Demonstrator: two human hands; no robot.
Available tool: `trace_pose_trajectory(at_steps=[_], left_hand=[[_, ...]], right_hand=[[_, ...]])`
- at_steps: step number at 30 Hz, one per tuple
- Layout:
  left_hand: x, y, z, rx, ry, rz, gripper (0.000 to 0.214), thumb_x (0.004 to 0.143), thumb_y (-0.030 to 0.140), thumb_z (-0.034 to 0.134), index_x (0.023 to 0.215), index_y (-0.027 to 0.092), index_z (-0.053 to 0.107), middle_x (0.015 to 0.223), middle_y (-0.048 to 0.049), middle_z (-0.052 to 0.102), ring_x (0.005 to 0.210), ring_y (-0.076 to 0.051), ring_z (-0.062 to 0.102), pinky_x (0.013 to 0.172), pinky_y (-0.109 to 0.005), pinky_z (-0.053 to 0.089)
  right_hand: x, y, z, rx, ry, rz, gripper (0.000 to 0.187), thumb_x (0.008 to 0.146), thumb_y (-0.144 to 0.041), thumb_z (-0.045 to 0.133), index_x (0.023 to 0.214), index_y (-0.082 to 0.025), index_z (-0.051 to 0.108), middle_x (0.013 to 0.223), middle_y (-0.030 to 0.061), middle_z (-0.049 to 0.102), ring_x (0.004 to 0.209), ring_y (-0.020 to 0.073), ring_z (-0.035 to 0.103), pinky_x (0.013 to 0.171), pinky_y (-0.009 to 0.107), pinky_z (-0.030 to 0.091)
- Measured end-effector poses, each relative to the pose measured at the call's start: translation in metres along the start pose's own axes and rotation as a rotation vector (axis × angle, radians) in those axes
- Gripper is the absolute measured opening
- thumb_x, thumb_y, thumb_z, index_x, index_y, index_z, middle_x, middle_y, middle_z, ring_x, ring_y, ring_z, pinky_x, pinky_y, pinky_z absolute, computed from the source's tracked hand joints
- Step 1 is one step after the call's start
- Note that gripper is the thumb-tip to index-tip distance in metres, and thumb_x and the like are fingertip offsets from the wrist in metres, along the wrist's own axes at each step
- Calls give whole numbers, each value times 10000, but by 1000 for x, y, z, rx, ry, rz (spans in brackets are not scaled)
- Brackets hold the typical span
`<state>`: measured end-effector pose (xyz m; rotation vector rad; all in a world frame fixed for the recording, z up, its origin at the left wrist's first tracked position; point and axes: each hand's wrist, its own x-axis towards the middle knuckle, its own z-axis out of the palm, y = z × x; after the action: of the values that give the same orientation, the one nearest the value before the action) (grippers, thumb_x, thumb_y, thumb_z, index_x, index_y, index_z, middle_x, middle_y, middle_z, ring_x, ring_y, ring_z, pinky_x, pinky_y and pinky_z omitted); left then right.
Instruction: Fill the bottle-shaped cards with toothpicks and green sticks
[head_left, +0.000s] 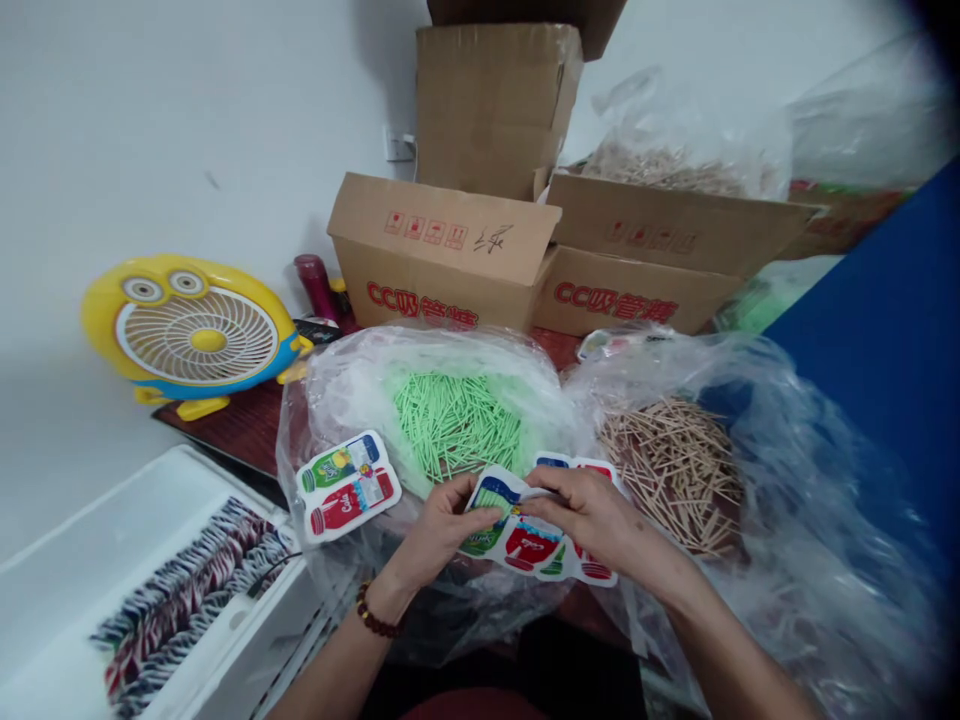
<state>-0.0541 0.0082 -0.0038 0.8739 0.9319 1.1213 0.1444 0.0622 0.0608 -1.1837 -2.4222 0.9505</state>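
My left hand (442, 525) and my right hand (592, 515) both pinch a stack of bottle-shaped printed cards (521, 545) in front of me. The thumbs press on the top card's upper edge. A second pair of such cards (346, 485) lies on the plastic to the left of my left hand. Behind my hands a clear bag holds a heap of green sticks (454, 420). Right of it another clear bag holds brown wooden sticks (671, 465). A bead bracelet sits on my left wrist.
A yellow cartoon desk fan (191, 335) stands at the left by the wall. Cardboard boxes (442, 250) with red print are stacked at the back. A white tray (97, 560) with striped sticks (187, 590) sits at the lower left. A blue panel (885, 340) is on the right.
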Motion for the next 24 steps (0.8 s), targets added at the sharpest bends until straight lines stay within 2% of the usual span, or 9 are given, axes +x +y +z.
trace_pose_trajectory(at_steps=[6, 10, 13, 15, 19, 22, 24], left_hand=[[0, -2, 7, 93, 74, -60, 272, 730, 313, 738, 919, 121, 711, 795, -41, 731, 677, -176, 645, 651, -281, 512], [0, -2, 16, 62, 22, -61, 324, 712, 313, 750, 972, 126, 696, 838, -46, 736, 701, -185, 656, 704, -310, 521], [-3, 1, 24, 188, 56, -5, 259, 733, 313, 730, 914, 130, 707, 789, -31, 721, 680, -169, 634, 656, -267, 502], [-5, 4, 30, 272, 57, 41, 254, 745, 316, 721, 931, 145, 699, 810, -24, 712, 704, -163, 619, 647, -245, 489], [-4, 7, 42, 292, -39, 23, 315, 696, 308, 767, 948, 145, 670, 794, -15, 695, 690, -156, 599, 647, -241, 478], [2, 5, 52, 349, -45, 100, 218, 749, 310, 719, 865, 131, 673, 769, -13, 681, 704, -155, 587, 676, -240, 462], [5, 1, 58, 383, -33, 130, 205, 784, 317, 680, 890, 142, 668, 812, -16, 685, 742, -160, 586, 704, -245, 463]], right_hand=[[-3, 12, 1, 66, 63, 27, 203, 857, -319, 558, 709, -200, 630, 606, -27, 569, 573, 119, 503, 530, 222, 300], [-6, 19, -1, 85, 107, 24, 188, 843, -319, 575, 718, -199, 648, 608, -23, 581, 568, 119, 500, 521, 221, 291], [-14, 19, -7, 30, 102, 28, 153, 845, -291, 578, 748, -207, 661, 621, -25, 598, 580, 123, 515, 536, 226, 290], [-22, 16, -11, -2, 110, -21, 156, 863, -273, 563, 762, -213, 667, 646, -23, 607, 601, 123, 525, 557, 229, 302], [-34, 9, -15, -20, 142, -140, 180, 893, -262, 535, 790, -219, 676, 696, -12, 625, 648, 125, 546, 596, 229, 324], [-39, 15, -15, -19, 157, -107, 158, 882, -238, 546, 785, -210, 667, 695, -14, 627, 641, 124, 543, 589, 226, 317], [-43, 22, -16, 32, 162, -54, 128, 875, -233, 554, 809, -205, 661, 711, -14, 636, 644, 125, 546, 589, 223, 319]])
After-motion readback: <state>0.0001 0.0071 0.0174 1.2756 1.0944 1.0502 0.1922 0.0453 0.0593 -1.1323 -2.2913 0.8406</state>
